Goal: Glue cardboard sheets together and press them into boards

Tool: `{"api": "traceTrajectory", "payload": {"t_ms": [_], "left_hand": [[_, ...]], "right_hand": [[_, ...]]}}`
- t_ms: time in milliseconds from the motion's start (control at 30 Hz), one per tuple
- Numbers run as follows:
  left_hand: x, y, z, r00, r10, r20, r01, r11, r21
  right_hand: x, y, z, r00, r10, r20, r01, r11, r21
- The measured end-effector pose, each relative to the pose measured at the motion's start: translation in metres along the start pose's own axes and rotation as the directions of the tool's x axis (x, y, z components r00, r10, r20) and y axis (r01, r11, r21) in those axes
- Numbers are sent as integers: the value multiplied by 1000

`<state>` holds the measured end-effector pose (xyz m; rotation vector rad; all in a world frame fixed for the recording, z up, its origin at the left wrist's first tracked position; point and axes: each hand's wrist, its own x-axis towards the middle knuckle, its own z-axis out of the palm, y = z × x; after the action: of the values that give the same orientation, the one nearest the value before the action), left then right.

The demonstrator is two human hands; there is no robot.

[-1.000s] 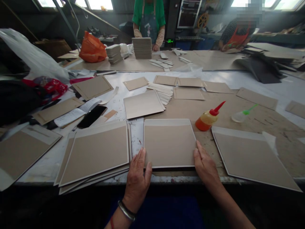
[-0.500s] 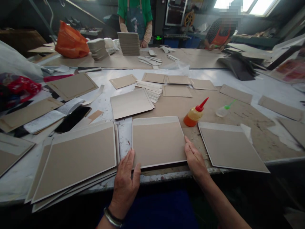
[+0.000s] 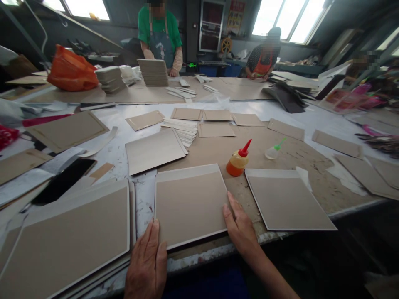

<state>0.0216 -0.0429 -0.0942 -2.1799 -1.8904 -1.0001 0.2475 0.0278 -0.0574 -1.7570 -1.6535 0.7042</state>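
A flat grey-brown board (image 3: 191, 203) with a pale strip along its far edge lies at the table's front edge, between my two hands. My left hand (image 3: 148, 257) rests against its left edge and near corner, fingers stretched out and thumb apart. At the right edge, my right hand (image 3: 238, 220) lies with straight fingers along the side and the thumb by the board's surface. A similar board (image 3: 286, 203) lies to the right. On the left is a stack of such boards (image 3: 77, 232). Beyond my right hand stands a squeeze bottle (image 3: 238, 160) with orange liquid and a red nozzle.
A small bottle with a green tip (image 3: 272, 151) stands farther right. Pale strips (image 3: 183, 131) and smaller boards (image 3: 216, 129) lie beyond. A black phone (image 3: 64, 180) is at left. Two co-workers (image 3: 162, 37) (image 3: 263, 58) are at the far table, near an orange bag (image 3: 71, 68).
The view has swung right and up, so everything appears shifted left and lower. Both hands stay at the middle board's sides; the right thumb now lies farther from its fingers.
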Motion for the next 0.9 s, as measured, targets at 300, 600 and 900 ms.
{"api": "traceTrajectory", "payload": {"t_ms": [300, 600, 900], "left_hand": [[0, -1, 1, 1000, 21, -8, -20, 998, 64], [6, 9, -6, 999, -33, -11, 33, 997, 76], [6, 10, -7, 995, -97, 16, 98, 992, -82]], "right_hand": [[5, 2, -1, 998, 39, -56, -36, 997, 65], [10, 5, 1, 988, 119, -94, -120, 993, -4], [8, -1, 0, 991, 31, -133, -36, 999, -39]]}}
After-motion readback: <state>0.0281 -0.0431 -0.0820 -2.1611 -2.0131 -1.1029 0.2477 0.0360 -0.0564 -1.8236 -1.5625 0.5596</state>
